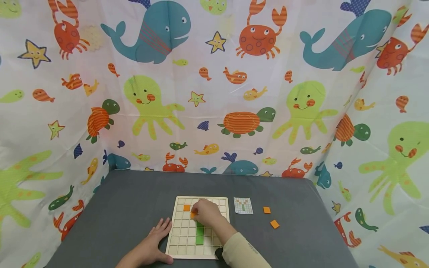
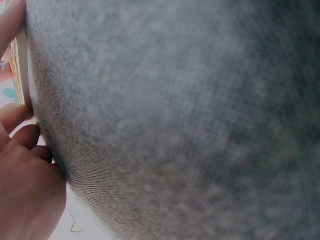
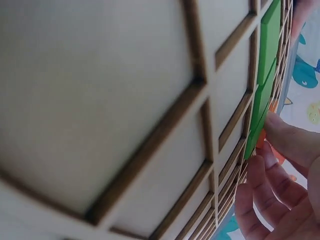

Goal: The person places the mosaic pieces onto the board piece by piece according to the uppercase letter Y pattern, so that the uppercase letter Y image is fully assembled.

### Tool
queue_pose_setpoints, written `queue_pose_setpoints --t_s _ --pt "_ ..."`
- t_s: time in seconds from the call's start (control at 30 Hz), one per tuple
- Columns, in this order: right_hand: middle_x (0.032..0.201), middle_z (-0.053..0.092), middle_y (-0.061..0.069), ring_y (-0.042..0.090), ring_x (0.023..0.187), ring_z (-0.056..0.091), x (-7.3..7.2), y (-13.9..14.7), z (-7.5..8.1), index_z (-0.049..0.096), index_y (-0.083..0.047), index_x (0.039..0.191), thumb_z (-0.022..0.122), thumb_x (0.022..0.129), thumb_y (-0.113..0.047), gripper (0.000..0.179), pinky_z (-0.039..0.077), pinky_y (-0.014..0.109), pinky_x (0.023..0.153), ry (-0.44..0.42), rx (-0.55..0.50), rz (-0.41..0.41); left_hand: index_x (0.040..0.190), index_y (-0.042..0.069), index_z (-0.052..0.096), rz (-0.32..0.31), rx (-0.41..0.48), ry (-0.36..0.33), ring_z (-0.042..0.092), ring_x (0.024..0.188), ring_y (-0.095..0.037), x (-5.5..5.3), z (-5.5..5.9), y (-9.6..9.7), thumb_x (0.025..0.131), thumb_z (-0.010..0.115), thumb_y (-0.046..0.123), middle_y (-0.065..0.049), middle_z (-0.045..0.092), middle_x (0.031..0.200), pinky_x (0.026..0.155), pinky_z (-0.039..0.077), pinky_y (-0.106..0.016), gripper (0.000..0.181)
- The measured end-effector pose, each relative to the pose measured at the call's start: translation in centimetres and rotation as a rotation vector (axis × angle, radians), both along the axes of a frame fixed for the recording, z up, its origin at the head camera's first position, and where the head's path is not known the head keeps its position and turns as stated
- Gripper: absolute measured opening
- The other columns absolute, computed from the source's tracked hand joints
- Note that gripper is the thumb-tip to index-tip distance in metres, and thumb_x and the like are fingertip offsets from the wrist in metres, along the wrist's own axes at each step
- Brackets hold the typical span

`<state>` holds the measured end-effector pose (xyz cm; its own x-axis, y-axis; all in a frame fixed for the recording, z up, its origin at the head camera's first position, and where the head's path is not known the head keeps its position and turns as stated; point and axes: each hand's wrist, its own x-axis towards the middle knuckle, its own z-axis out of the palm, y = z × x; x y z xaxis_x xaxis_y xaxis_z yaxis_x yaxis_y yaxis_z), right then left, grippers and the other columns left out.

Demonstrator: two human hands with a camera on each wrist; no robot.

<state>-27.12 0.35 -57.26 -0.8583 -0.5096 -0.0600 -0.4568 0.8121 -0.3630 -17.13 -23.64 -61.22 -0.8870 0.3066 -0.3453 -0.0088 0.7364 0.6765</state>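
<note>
A square wooden grid board (image 1: 184,256) lies on the grey table. My right hand (image 1: 207,213) reaches over its upper middle and pinches an orange square tile (image 1: 193,215) at the grid; in the right wrist view the thumb and fingers partly hide this orange tile (image 3: 260,138). Another orange tile (image 1: 186,207) sits in a cell up and to the left. Green tiles (image 1: 199,240) run in a column below the right hand. My left hand (image 1: 152,242) rests along the board's left side, fingers extended, with fingertips and thumb near the edge.
A small printed pattern card (image 1: 243,206) lies right of the board. Two loose orange tiles, one nearer the back (image 1: 266,210) and one turned askew (image 1: 275,224), lie further right on the grey tabletop (image 1: 140,193). A sea-animal curtain (image 1: 207,108) surrounds the table's back and sides.
</note>
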Motion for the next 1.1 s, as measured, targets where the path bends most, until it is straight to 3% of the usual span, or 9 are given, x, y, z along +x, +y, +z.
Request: queue_pose_setpoints --t_s 0.27,0.83,1.1 --pt "0.096 0.071 -0.007 0.013 0.089 0.065 0.1 -0.1 -0.1 0.08 -0.021 0.105 0.088 0.078 -0.02 0.027 0.055 0.035 0.076 -0.059 -0.043 -0.035 0.16 0.008 0.029 -0.002 -0.005 -0.022 0.003 0.154 -0.047 -0.2 0.1 0.2 0.058 0.093 0.051 -0.016 0.016 0.169 0.116 0.009 -0.073 0.127" --pt "0.106 0.074 -0.001 0.01 0.083 0.065 1.3 2.7 1.6 0.077 -0.018 0.114 0.08 0.087 -0.02 0.027 0.053 0.032 0.069 -0.074 -0.232 -0.068 0.159 0.006 0.029 -0.003 0.011 -0.011 0.002 0.154 -0.048 -0.1 0.2 0.2 0.058 0.094 0.049 -0.018 0.016 0.168 0.116 0.009 -0.073 0.128" --pt "0.107 0.073 -0.002 0.009 0.081 0.065 1.8 4.3 1.6 0.077 -0.015 0.113 0.08 0.087 -0.02 0.027 0.051 0.027 0.064 -0.03 -0.274 -0.079 0.159 0.003 0.026 -0.05 0.039 -0.011 -0.001 0.153 -0.05 -0.3 -0.1 -0.2 0.062 0.093 0.046 -0.023 0.013 0.167 0.115 0.006 -0.074 0.125"
